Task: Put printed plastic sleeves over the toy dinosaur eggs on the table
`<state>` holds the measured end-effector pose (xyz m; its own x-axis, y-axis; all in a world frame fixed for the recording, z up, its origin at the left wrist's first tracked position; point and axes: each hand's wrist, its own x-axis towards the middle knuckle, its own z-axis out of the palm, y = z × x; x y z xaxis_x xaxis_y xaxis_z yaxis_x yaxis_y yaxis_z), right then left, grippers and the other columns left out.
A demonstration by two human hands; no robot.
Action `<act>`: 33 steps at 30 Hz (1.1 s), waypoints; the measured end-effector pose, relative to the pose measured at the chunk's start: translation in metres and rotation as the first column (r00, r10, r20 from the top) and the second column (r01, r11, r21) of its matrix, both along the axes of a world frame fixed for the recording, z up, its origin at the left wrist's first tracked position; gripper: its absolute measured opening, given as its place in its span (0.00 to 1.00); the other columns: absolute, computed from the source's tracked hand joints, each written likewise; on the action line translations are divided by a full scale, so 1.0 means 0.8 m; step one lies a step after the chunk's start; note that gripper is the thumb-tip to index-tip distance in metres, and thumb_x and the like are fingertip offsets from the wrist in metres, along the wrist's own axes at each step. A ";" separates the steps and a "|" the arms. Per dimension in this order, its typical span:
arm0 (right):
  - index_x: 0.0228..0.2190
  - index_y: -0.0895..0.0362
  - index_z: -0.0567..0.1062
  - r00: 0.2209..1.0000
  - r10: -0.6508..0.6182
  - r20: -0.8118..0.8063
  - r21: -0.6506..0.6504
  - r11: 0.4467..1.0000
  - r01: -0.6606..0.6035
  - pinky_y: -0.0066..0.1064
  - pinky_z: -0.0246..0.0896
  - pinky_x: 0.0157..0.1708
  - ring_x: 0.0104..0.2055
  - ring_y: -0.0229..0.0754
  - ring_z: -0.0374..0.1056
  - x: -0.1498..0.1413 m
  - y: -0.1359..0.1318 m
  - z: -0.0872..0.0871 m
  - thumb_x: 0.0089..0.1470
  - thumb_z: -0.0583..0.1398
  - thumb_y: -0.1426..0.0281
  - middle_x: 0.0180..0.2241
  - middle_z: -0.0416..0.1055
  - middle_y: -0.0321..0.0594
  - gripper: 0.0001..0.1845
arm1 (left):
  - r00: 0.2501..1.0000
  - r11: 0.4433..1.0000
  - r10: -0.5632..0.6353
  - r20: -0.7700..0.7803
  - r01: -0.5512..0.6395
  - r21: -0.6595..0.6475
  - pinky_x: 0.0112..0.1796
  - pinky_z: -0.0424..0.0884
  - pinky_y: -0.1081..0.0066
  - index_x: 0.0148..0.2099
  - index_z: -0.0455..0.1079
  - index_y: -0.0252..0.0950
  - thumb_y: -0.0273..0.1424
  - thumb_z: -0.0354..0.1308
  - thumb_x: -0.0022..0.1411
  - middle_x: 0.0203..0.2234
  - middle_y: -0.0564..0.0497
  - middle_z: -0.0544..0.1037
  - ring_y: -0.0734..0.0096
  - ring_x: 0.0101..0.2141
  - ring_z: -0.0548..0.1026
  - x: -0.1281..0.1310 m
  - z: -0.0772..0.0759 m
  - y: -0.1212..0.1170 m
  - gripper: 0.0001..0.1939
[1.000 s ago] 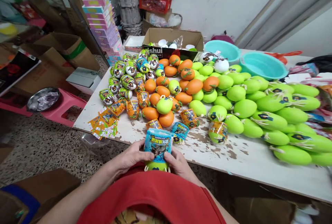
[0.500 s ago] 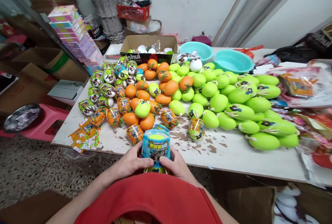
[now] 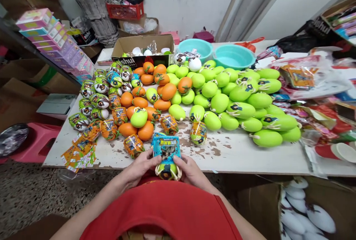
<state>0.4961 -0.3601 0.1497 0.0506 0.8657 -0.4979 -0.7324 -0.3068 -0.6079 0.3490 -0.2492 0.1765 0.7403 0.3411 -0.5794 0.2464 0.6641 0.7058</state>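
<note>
My left hand (image 3: 141, 166) and my right hand (image 3: 188, 168) hold a green toy egg (image 3: 167, 171) between them at the near edge of the white table (image 3: 250, 156). A blue printed wrapper sleeve (image 3: 167, 150) sits over the egg's upper part, pinched by the fingers of both hands. Just beyond my hands lie several orange eggs (image 3: 146, 130), some in orange wrappers (image 3: 133, 145), and a wrapped green egg (image 3: 198, 133).
A big heap of green eggs (image 3: 241, 99) covers the table's right half. Flat orange wrappers (image 3: 79, 151) lie at the left edge. A cardboard box (image 3: 144, 49) and two teal basins (image 3: 233, 56) stand at the back. A carton of white eggs (image 3: 306, 210) sits lower right.
The view has swung to the right, bringing the right end of the table and the carton below into sight. The egg now sticks out lower below the blue sleeve.
</note>
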 end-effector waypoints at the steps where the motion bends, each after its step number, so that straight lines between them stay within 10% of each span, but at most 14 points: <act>1: 0.41 0.58 0.74 0.999 -0.027 -0.033 -0.009 1.000 0.026 0.46 0.64 0.48 0.44 0.52 0.72 0.003 0.001 0.001 0.44 0.68 0.57 0.40 0.77 0.45 0.24 | 0.999 1.000 0.020 -0.025 -0.020 0.008 0.43 0.69 0.64 0.53 0.69 0.34 0.45 0.62 0.55 0.44 0.43 0.78 0.57 0.43 0.75 0.006 -0.001 0.001 0.28; 8: 0.46 0.58 0.72 0.993 -0.114 -0.037 0.034 0.993 0.115 0.44 0.64 0.49 0.47 0.50 0.72 0.018 -0.002 0.008 0.48 0.66 0.60 0.44 0.76 0.45 0.26 | 0.994 0.993 -0.039 -0.103 0.050 0.107 0.34 0.68 0.70 0.50 0.71 0.33 0.46 0.62 0.55 0.42 0.43 0.78 0.62 0.37 0.75 0.036 0.005 0.004 0.26; 27: 0.47 0.57 0.71 0.976 -0.035 0.213 -0.020 0.999 0.041 0.44 0.63 0.49 0.47 0.53 0.71 0.035 -0.041 0.012 0.33 0.73 0.62 0.44 0.76 0.44 0.37 | 0.976 0.936 -0.191 -0.104 0.213 0.279 0.51 0.66 0.58 0.49 0.72 0.37 0.53 0.63 0.46 0.45 0.45 0.78 0.48 0.48 0.72 0.040 -0.017 -0.007 0.32; 33: 0.43 0.59 0.73 0.929 -0.364 0.068 0.017 0.931 0.364 0.40 0.68 0.43 0.40 0.48 0.74 0.059 -0.059 -0.017 0.34 0.73 0.63 0.40 0.78 0.43 0.32 | 0.962 0.929 -0.212 -0.174 0.254 0.270 0.45 0.70 0.60 0.56 0.67 0.40 0.54 0.60 0.50 0.47 0.44 0.76 0.54 0.45 0.73 0.063 -0.034 -0.010 0.35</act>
